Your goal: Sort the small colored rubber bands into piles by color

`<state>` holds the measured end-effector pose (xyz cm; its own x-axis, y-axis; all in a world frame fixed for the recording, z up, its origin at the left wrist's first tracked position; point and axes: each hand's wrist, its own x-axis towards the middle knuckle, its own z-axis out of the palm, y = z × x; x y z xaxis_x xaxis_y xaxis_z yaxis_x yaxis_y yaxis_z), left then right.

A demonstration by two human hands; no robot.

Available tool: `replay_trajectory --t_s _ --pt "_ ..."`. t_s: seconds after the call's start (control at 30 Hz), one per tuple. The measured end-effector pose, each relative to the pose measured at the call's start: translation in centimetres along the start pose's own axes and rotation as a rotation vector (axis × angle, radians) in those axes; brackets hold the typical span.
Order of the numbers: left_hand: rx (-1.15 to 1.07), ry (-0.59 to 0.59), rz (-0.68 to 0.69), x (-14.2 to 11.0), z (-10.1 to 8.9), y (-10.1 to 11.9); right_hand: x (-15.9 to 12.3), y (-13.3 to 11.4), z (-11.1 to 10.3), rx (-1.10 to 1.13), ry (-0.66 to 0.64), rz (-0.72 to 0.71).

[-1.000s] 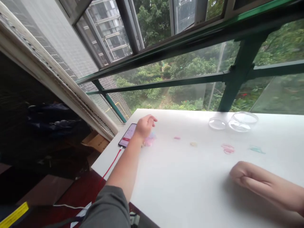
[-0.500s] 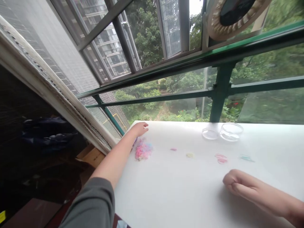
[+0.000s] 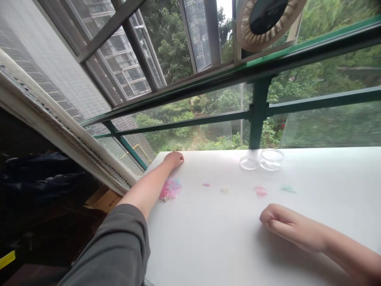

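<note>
At the table's far left corner, my left hand [image 3: 175, 159] is closed, its fingers curled in; anything inside is hidden. Below its wrist lies a loose pile of small pink, blue and pale elastic bands [image 3: 170, 190], partly covered by my forearm. My right hand [image 3: 281, 223] is a fist held low over the table at the right, and its palm side cannot be seen. Beyond it lie a small pink group of bands [image 3: 260, 192] and a teal group of bands [image 3: 287, 189]. Further left are a yellowish clump [image 3: 224, 190] and a tiny pink-purple clump [image 3: 206, 184].
Two clear round containers, a shallow dish [image 3: 249, 163] and a taller one [image 3: 271, 160], stand near the back edge of the white table [image 3: 208, 238]. Behind the table runs a green railing [image 3: 258, 115] with glass panels. A curtain edge [image 3: 74, 127] slants down on the left.
My left hand's fingers have curled in from a looser, parted shape. My right hand remains a fist. The whole view has shifted, so table things appear further left.
</note>
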<state>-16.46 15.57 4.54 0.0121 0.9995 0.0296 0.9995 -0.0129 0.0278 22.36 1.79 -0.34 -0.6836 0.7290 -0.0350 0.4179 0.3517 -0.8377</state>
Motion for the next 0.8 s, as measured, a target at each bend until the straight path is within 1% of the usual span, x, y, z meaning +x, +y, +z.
replay_trajectory --t_s 0.07,0.1,0.2,0.27,0.33,0.43,0.53,0.57,0.63,0.7,0.73,0.8 --pt "-0.047 0.033 0.017 -0.7 -0.1 0.6 0.2 -0.5 -0.3 0.051 -0.153 -0.021" --pt "-0.074 0.047 0.03 -1.1 -0.1 1.2 0.3 -0.7 -0.5 0.069 -0.204 -0.032" --pt "-0.212 0.072 0.111 -3.1 0.1 3.8 0.5 -1.1 -0.6 0.1 -0.239 -0.054" --pt "-0.501 0.101 0.226 -5.0 0.5 6.3 0.5 -1.2 -0.5 0.1 -0.208 -0.049" --pt "-0.713 0.075 0.286 -7.3 1.1 8.9 0.5 -1.2 -0.3 0.083 -0.179 -0.012" --pt "-0.921 -0.014 0.353 -10.7 2.3 12.6 0.6 -1.7 0.2 0.037 -0.129 0.057" --pt "-1.054 -0.086 0.365 -13.2 3.7 15.1 1.1 -2.7 0.7 -0.032 -0.01 0.118" --pt "-1.083 -0.11 0.374 -13.8 4.1 15.7 1.3 -3.2 1.0 -0.054 0.037 0.126" --pt "-1.128 -0.148 0.39 -14.4 4.7 16.2 1.9 -3.8 1.5 -0.065 0.18 0.147" --pt "-1.166 -0.171 0.39 -14.7 5.1 16.4 2.4 -4.0 2.2 -0.005 0.26 0.12" --pt "-1.182 -0.174 0.38 -14.7 5.2 16.3 2.5 -3.9 2.5 0.052 0.273 0.101" --pt "-1.193 -0.18 0.362 -14.7 5.2 16.1 2.5 -3.5 3.1 0.195 0.242 0.066"
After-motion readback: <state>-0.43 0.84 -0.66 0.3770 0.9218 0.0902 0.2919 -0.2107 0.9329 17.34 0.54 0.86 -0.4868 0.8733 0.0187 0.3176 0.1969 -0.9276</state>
